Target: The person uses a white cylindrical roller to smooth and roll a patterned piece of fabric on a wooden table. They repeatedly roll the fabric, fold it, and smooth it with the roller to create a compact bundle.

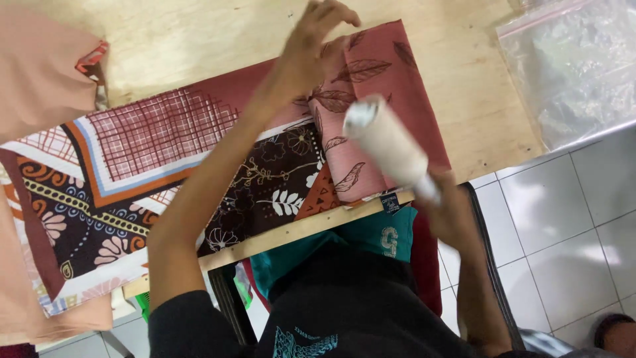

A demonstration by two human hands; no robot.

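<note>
Looking down from the head view, the left hand (317, 50) reaches across the patterned cloth (199, 179) spread on the wooden worktop (199, 40), its fingers curled at the far edge of the pink leaf-printed section; whether they pinch the fabric cannot be told. The right hand (445, 211) is clenched around the lower end of a white roller (389, 146), which hangs above the cloth's near right corner. The roller's long axis slants from the right hand up and leftward, its free end pointing toward the left hand. A clear plastic bag (576, 66) lies well apart, at the worktop's right end.
</note>
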